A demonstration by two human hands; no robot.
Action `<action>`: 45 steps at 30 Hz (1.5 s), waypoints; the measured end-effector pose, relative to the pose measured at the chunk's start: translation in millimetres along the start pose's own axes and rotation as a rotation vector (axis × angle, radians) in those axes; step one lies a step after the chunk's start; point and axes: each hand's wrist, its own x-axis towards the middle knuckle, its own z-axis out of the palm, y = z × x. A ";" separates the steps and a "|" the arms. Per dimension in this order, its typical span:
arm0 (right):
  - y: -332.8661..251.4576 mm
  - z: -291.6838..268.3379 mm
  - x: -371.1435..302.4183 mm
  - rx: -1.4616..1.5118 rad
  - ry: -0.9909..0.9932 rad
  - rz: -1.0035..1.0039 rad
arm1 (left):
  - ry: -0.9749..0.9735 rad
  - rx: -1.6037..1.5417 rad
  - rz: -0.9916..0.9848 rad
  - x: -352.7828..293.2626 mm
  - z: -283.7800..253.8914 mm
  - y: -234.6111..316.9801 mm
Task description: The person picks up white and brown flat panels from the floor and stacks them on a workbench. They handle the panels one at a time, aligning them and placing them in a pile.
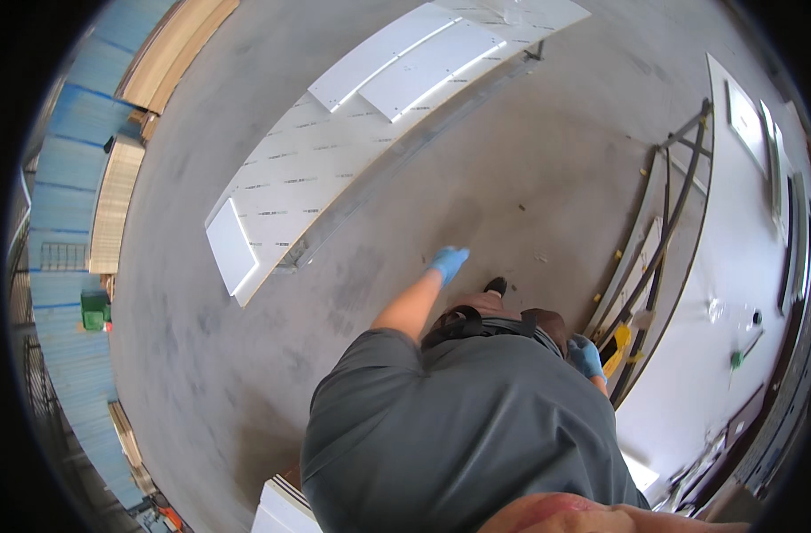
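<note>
My left hand point(449, 264), in a blue glove, is held out over the grey concrete floor. Its fingers are loosely bent and nothing shows in them. Down by my right thigh hangs my right hand point(586, 357), gloved in blue too; its fingers are mostly hidden from above. Close beside it, at the edge of the right-hand table, is a yellow object point(615, 351) whose kind I cannot make out. Ahead of me to the left stands a long table point(290, 182) covered in printed sheet, bearing white panels point(430, 69) and a smaller white panel point(231, 247) at its near end.
To my right runs a white-topped table point(680, 391) on a metal frame point(680, 204), with panels and strips along its far side. Stacked boards point(117, 206) and a green container point(94, 309) line the blue wall at left. White panels point(283, 508) stand behind me.
</note>
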 end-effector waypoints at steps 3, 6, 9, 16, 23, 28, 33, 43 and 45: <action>-6.0 -24.2 49.6 0.057 0.024 -0.004 | -0.051 -0.125 0.129 36.3 6.1 113.1; -14.0 -55.2 102.6 -0.115 -0.144 -0.097 | -0.051 -0.144 0.187 52.2 16.8 168.5; -43.5 -112.6 168.1 -0.418 -0.360 -0.124 | -0.015 -0.238 0.182 46.2 31.0 159.9; -150.5 -150.6 324.5 -0.638 -0.232 -0.385 | 0.252 -0.465 -0.471 -46.8 30.1 -32.5; -289.2 0.6 357.1 -0.558 -0.370 -0.578 | 0.628 -0.831 -0.869 -142.1 15.2 -250.1; -386.6 156.2 296.0 -0.644 -0.608 -0.482 | 0.663 -0.808 -0.876 -147.0 -38.8 -361.3; -513.9 297.9 239.2 -0.908 -0.730 -1.030 | 0.688 -0.802 -0.829 -102.1 -166.9 -416.5; -671.3 609.2 224.1 -0.772 -1.127 -0.724 | 1.061 -1.114 -0.644 -119.9 -443.5 -446.1; -701.7 687.8 222.1 -0.733 -1.013 -0.757 | 1.074 -1.059 -0.715 -121.9 -492.5 -480.7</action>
